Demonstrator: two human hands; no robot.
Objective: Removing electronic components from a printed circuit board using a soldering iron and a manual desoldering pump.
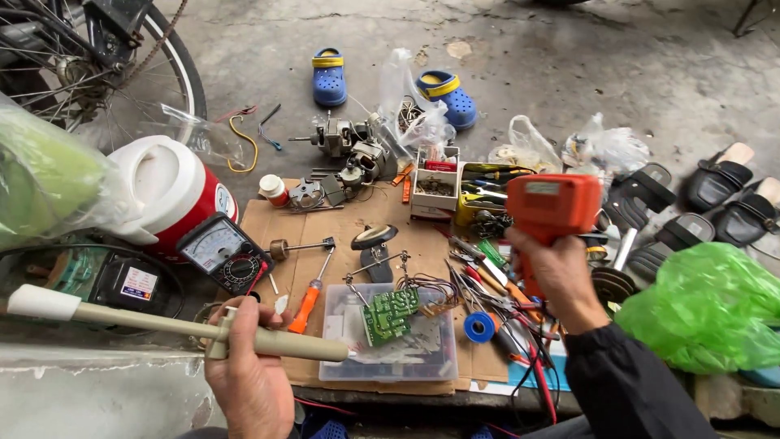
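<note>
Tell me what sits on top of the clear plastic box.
A green circuit board with attached wires lies on the clear plastic box. The box's contents show only dimly through the lid, too blurred to identify.

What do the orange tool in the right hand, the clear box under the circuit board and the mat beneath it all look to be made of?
Orange tool: looks like moulded plastic, matte and evenly coloured.
Clear box: probably hard plastic, see-through with a slight sheen.
Mat: looks like brown cardboard, flat and dull, with fold lines.
</note>
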